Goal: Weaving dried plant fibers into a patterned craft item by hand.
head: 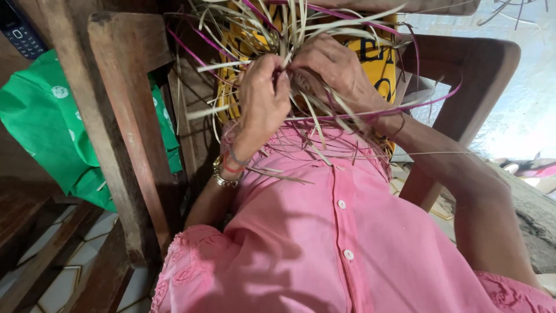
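Note:
A loose bundle of pale straw strips, mixed with thin magenta strips, fans out over my lap above my pink buttoned shirt. My left hand, with a gold bracelet and red threads at the wrist, pinches strips at the middle of the bundle. My right hand meets it from the right, its fingers closed on the same strips. The two hands' fingertips touch. Under the strips lies a yellow cloth with black print.
Brown wooden chair arms stand on the left and the right. A green plastic bag lies at the left, with a dark keypad phone at the top left corner. Patterned floor tiles show at bottom left.

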